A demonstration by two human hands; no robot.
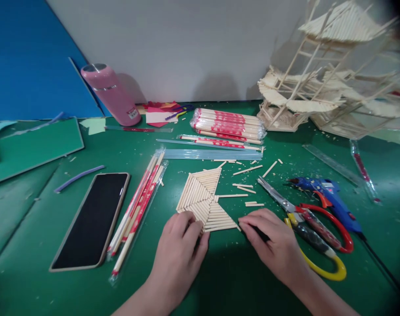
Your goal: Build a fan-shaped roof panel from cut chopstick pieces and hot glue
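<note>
Fingers (193, 226) of my left hand (178, 248) are bending down onto the lower left edge of the stick panel (203, 197), a flat fan of pale wooden sticks that is lying on the green mat (226, 281) just below the middle of the frame. I cannot tell whether this hand is pinching the edge or only pressing on it, because the knuckles are hiding the fingertips.

My right hand (274, 241) is lying flat and unclenched to the right of the panel. Its fingertips are touching the panel's lower right corner and it is grasping nothing that I can see.

Loose stick offcuts (249, 170) are lying scattered just above my right hand. Scissors (285, 204) with one red loop and one yellow loop are resting right beside that hand, toward the right of the frame, and a blue glue gun (329, 197) is lying just beyond them.

Left of the panel, wrapped chopsticks (138, 208) are lying slantwise next to a dark phone (91, 219) in the lower left. A fuller bundle of chopsticks (228, 124) is sitting above centre. A pink bottle (110, 94) is leaning in the upper left, and a stick-built model (318, 87) is standing in the upper right.
</note>
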